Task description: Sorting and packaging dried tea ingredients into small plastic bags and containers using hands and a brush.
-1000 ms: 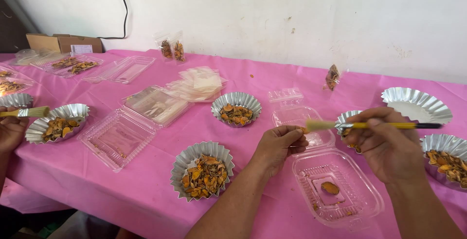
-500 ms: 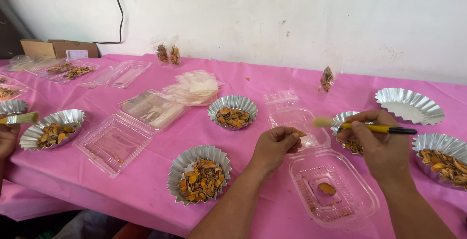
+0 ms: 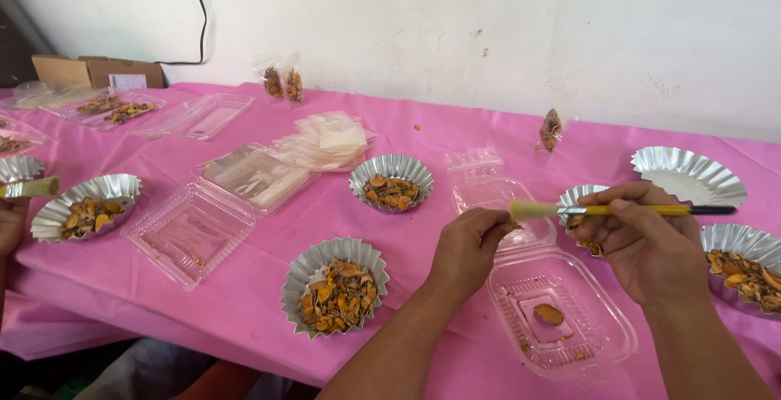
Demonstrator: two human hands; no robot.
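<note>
A: What step is in hand here?

B: Brushing, I'd judge. The right hand (image 3: pixel 643 245) holds a yellow brush (image 3: pixel 626 210) level, bristles pointing toward the left hand (image 3: pixel 470 247), which pinches a small orange piece (image 3: pixel 514 224) at its fingertips. Bristle tip and piece meet just above the open clear box (image 3: pixel 561 319).

A: How do the fingers stand?

B: The right fingers (image 3: pixel 622 201) are curled and pressed around the brush handle, thumb underneath. The left fingers (image 3: pixel 488 225) are bunched together, pinching the piece; it is mostly hidden, so I can't tell its shape.

A: And the box?

B: It lies on the pink surface (image 3: pixel 244 302) below both hands, lid folded back, one orange slice (image 3: pixel 548 314) in its tray and a few crumbs.

A: What does the next move call for?

B: My guess: a light stroke, with the pinch kept firm enough that the piece doesn't flick away, and then a short drop into the tray beside that slice. The supply is close: a foil cup (image 3: pixel 335 284) of dried slices sits just left of the left forearm, another (image 3: pixel 392 180) beyond it.

A: Anyone else?

B: At the far left edge, another person's hand (image 3: pixel 11 222) holds a second brush (image 3: pixel 29 188) near a foil cup (image 3: pixel 86 206).
</note>
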